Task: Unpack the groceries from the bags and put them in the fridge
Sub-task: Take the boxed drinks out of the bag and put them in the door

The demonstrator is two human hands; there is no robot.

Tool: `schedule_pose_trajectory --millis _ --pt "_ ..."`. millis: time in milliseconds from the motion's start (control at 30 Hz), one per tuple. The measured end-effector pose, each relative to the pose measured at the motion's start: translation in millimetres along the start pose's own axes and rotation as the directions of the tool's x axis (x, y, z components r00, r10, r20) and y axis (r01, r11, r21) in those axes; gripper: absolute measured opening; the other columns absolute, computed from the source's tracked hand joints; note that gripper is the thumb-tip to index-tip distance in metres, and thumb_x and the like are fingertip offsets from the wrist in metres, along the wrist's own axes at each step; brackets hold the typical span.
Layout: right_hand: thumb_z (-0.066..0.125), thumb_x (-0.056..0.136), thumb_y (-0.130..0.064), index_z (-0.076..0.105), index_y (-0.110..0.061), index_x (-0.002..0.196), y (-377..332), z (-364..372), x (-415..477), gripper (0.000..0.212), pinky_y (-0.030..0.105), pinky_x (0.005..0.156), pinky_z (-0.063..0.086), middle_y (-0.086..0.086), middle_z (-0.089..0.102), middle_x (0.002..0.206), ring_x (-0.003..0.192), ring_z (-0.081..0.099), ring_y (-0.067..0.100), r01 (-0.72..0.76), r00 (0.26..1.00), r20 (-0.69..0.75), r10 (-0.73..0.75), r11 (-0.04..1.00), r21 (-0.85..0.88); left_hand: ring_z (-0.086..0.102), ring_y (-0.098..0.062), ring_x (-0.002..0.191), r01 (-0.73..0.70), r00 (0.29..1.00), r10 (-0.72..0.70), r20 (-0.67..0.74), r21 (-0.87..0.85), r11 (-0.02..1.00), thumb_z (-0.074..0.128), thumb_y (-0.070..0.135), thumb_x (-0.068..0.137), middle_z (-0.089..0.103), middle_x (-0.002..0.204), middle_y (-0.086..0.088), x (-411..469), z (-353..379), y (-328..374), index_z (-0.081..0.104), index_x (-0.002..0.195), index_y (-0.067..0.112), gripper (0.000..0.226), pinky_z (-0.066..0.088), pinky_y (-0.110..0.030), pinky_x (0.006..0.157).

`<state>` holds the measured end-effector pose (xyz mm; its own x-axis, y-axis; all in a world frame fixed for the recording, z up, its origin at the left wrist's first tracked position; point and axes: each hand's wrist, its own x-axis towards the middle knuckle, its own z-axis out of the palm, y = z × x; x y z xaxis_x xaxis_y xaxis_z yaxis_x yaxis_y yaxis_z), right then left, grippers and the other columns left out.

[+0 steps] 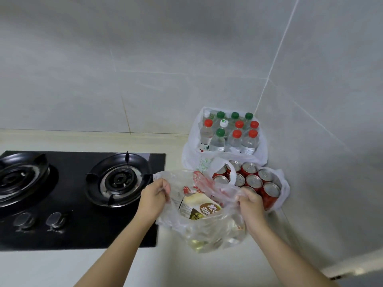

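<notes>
packet (202,208): sitting in the open mouth of the clear bag (207,241), brown label facing up. The bag is on the bench (176,270), right at the hob's (83,193) right edge.
long axis: runs about 11 to 5 o'clock in the view. Looks propped on whatever's under it rather than flat, I'd say.
left grip: the left hand (154,193) has its fingers curled and pinches the bag's rim at the packet's 9 o'clock.
right grip: the right hand (249,200) does the same, pinching the plastic at the packet's 3 o'clock, so the mouth is held wide.
nearer hand: pretty much even. My guess is one hand has to drop its rim and go inward and down.
neighbours: cans (255,183) in their own bag at 1 o'clock, right up against this one. Water bottles (230,133) are bagged behind at 12.
hard to see: stuff below the packet is just pale blur through plastic. A reddish wrapper behind it can't be read. The fridge isn't in view.
</notes>
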<state>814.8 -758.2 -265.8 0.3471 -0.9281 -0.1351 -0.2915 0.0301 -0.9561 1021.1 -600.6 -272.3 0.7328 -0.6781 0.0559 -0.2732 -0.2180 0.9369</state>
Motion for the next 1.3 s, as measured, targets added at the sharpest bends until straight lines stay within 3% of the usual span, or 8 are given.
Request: schedule_pose_trajectory --millis 267,533,667,833,1000,1133,1200,1300 --pt "0.045 0.085 0.011 0.040 -0.006 0.060 22.1 -10.8 14.6 0.030 0.031 0.060 0.028 0.005 0.040 0.065 0.064 0.036 0.016 0.086 0.996 -0.003 -0.087 0.980 -0.178 0.052 -0.002 0.052 0.110 0.993 -0.112 0.021 0.073 0.991 0.034 -0.022 0.077 0.058 0.064 -0.005 1.6 4.5 -6.7 0.056 0.067 0.000 0.033 0.045 -0.012 0.059" --pt "0.048 0.077 0.013 0.038 -0.002 0.061 35.7 -10.0 1.5 0.024 0.031 0.054 0.026 0.000 0.037 0.058 0.057 0.033 0.012 0.196 0.981 0.056 -0.188 0.916 -0.350 0.057 -0.016 0.057 0.152 0.977 -0.191 0.096 0.319 0.936 0.040 -0.007 0.087 0.061 0.065 -0.002 0.6 -17.0 -27.4 0.059 0.076 0.015 0.032 0.051 -0.030 0.064" --pt "0.054 0.082 0.007 0.041 -0.020 0.060 40.4 -19.2 -10.1 0.037 0.017 0.055 0.033 -0.004 0.049 0.065 0.061 0.046 0.014 0.222 0.975 0.120 -0.187 0.817 -0.533 0.063 -0.024 0.086 -0.003 0.933 -0.254 0.253 0.713 0.701 0.042 0.004 0.089 0.065 0.098 -0.004 3.2 -26.1 -38.5 0.056 0.105 0.025 0.030 0.051 -0.034 0.075" --pt "0.058 0.090 -0.009 0.057 -0.022 0.084 29.4 -35.5 -18.4 0.015 0.012 0.056 0.031 -0.007 0.056 0.083 0.071 0.051 0.008 0.163 0.982 0.185 -0.040 0.673 -0.721 0.051 -0.024 0.114 -0.217 0.862 -0.287 0.419 0.815 0.537 0.052 0.024 0.085 0.048 0.128 -0.004 5.9 -27.7 -39.1 0.034 0.138 0.029 0.057 0.047 -0.035 0.089" --pt "0.057 0.091 -0.027 0.045 -0.025 0.129 -10.4 -35.6 -31.6 0.040 0.030 0.087 0.046 -0.001 0.052 0.125 0.108 0.051 0.018 0.183 0.982 0.183 -0.045 0.450 -0.874 0.050 -0.041 0.119 -0.426 0.903 0.247 0.352 0.815 0.394 0.079 0.022 0.065 0.049 0.131 -0.018 9.3 -31.1 -10.7 0.060 0.118 0.018 0.057 0.049 -0.051 0.084" --pt "0.060 0.088 -0.027 0.039 -0.027 0.140 -40.0 -17.2 -46.5 0.056 0.032 0.102 0.038 -0.006 0.039 0.140 0.127 0.040 0.016 0.412 0.908 0.324 -0.265 0.427 -0.805 0.064 -0.030 0.101 -0.728 0.660 0.561 0.501 0.611 0.310 0.063 0.007 0.067 0.065 0.111 -0.011 11.4 -17.8 1.6 0.068 0.098 0.013 0.032 0.053 -0.040 0.081" --pt "0.059 0.089 -0.020 0.051 -0.024 0.131 -40.4 1.6 -50.3 0.042 0.027 0.094 0.044 -0.006 0.047 0.130 0.112 0.050 0.011 0.541 0.841 0.454 -0.295 0.489 -0.684 0.068 -0.021 0.076 -0.830 0.545 0.544 0.638 0.501 0.244 0.048 0.014 0.070 0.068 0.083 0.000 12.0 -6.5 -3.6 0.068 0.090 0.016 0.029 0.052 -0.031 0.071" --pt "0.055 0.092 -0.022 0.053 -0.024 0.128 -24.7 26.9 -50.3 0.036 0.027 0.087 0.047 -0.004 0.053 0.127 0.098 0.054 0.011 0.556 0.808 0.574 -0.131 0.492 -0.670 0.058 -0.024 0.111 -0.744 0.667 0.158 0.728 0.642 0.184 0.057 0.033 0.081 0.062 0.114 -0.002 22.1 5.3 -22.1 0.052 0.127 0.020 0.048 0.039 -0.042 0.100"
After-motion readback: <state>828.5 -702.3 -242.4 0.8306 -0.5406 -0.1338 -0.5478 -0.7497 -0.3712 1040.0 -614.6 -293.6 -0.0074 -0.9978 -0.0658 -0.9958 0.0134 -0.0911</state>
